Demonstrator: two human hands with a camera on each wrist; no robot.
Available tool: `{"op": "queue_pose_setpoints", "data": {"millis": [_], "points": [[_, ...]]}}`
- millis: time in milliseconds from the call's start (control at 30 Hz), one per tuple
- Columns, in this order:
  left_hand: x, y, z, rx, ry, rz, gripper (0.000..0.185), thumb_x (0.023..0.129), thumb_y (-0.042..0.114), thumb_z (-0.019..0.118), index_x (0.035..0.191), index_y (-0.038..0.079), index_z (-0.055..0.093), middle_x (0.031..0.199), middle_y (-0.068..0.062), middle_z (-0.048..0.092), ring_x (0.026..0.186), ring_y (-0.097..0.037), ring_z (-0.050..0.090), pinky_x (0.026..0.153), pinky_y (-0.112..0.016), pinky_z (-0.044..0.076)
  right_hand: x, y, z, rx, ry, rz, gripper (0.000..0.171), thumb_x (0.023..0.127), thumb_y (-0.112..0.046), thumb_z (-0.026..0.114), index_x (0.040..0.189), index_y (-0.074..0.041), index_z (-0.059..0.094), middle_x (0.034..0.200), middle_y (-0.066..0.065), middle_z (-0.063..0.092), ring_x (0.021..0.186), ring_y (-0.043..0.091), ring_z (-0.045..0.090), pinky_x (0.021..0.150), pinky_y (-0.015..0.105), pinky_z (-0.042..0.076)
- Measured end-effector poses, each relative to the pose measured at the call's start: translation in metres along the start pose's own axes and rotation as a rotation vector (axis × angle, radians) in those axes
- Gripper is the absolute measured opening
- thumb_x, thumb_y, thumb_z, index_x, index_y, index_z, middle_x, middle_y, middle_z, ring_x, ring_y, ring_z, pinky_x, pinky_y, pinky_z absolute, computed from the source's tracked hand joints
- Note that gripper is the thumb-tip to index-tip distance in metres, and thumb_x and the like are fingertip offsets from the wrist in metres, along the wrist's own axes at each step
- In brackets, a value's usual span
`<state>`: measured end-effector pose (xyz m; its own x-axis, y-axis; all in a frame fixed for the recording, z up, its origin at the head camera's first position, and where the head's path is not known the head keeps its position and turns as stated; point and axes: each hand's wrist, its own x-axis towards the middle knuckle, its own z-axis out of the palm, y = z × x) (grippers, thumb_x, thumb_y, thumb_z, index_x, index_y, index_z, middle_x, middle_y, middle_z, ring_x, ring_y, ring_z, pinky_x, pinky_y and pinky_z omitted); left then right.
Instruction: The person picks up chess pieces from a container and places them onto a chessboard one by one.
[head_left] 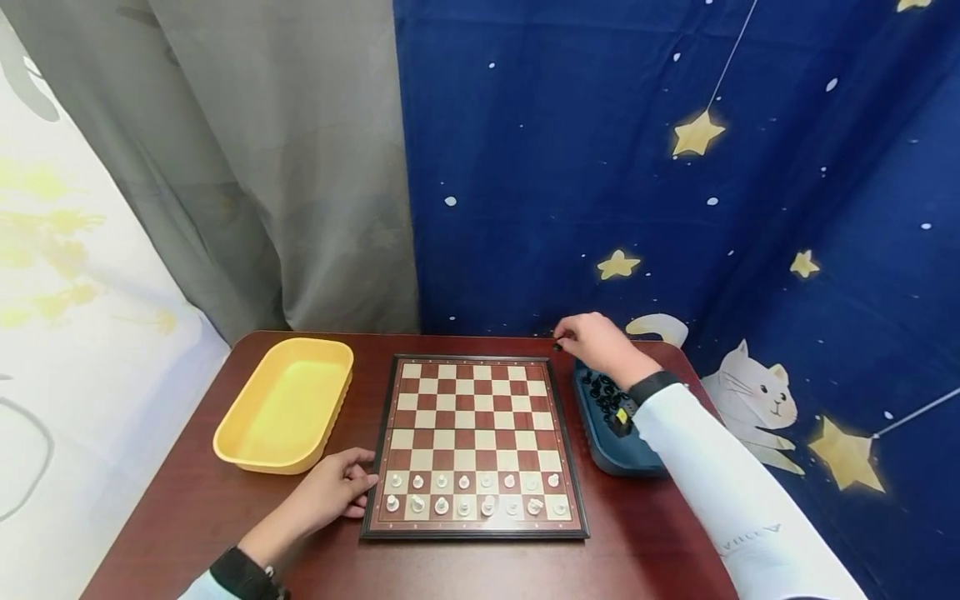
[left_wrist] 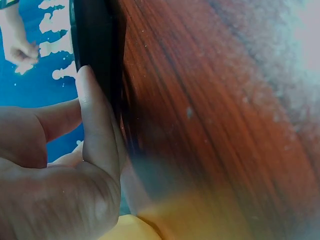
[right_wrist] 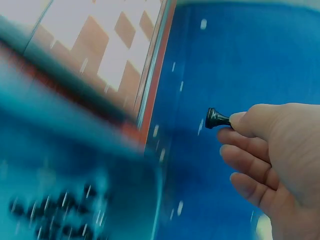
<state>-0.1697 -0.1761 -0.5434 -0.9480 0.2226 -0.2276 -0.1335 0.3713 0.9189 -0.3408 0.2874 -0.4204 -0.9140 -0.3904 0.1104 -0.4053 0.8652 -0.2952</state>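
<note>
A chessboard (head_left: 465, 442) lies on the table, with white chess pieces (head_left: 464, 506) standing in two rows along its near side. At the board's left edge my left hand (head_left: 337, 483) rests, its fingertips against the black frame, as the left wrist view also shows. My right hand (head_left: 592, 340) is raised near the board's far right corner, above the end of the blue tray. Between its thumb and index finger it pinches a black chess piece (right_wrist: 216, 119) by the upper end, base pointing out. The piece's top is hidden by the fingers.
The blue tray (head_left: 630, 465), holding several black chess pieces (head_left: 602, 390), stands right of the board, partly under my right forearm. A yellow tray (head_left: 281, 417) is on the left. Curtains (head_left: 525, 167) hang behind the table's far edge.
</note>
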Motion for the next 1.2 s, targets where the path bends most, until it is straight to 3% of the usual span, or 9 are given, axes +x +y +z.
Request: {"op": "queue_pose_setpoints", "data": {"millis": [300,600,933,1200], "points": [[0.0,0.002,0.001,-0.008,-0.004,0.01,0.04,0.106,-0.002,0.07,0.142,-0.013,0.058,0.086,-0.011,0.066,0.068,-0.02,0.067,0.058,-0.039,0.067,0.056,-0.069,0.037,0.076,-0.094,-0.118,0.018,0.11,-0.01,0.068,0.124,-0.009,0.08,0.116,0.007,0.078,0.096,0.021,0.073,0.084,0.041,0.061],[0.003,0.001,0.001,0.01,0.003,0.023,0.04,0.105,-0.001,0.072,0.142,-0.012,0.06,0.087,-0.01,0.066,0.069,-0.02,0.067,0.059,-0.04,0.068,0.096,-0.12,0.068,0.017,-0.134,-0.216,0.017,0.11,-0.012,0.07,0.124,-0.011,0.08,0.121,0.008,0.078,0.097,0.019,0.071,0.089,0.038,0.061],[0.005,0.0,-0.002,0.017,-0.007,0.024,0.038,0.105,0.0,0.072,0.14,-0.012,0.061,0.087,-0.01,0.067,0.068,-0.019,0.068,0.06,-0.04,0.068,0.125,-0.167,0.085,0.016,-0.154,-0.268,0.015,0.109,-0.014,0.072,0.121,-0.011,0.081,0.118,0.006,0.078,0.095,0.018,0.07,0.087,0.036,0.061],[0.005,0.001,-0.003,0.027,-0.007,0.011,0.038,0.105,0.0,0.072,0.14,-0.011,0.062,0.087,-0.01,0.067,0.068,-0.019,0.068,0.06,-0.04,0.068,0.131,-0.192,0.095,0.01,-0.18,-0.264,0.016,0.111,-0.015,0.07,0.123,-0.011,0.08,0.116,0.005,0.078,0.092,0.017,0.069,0.084,0.034,0.06]]}}
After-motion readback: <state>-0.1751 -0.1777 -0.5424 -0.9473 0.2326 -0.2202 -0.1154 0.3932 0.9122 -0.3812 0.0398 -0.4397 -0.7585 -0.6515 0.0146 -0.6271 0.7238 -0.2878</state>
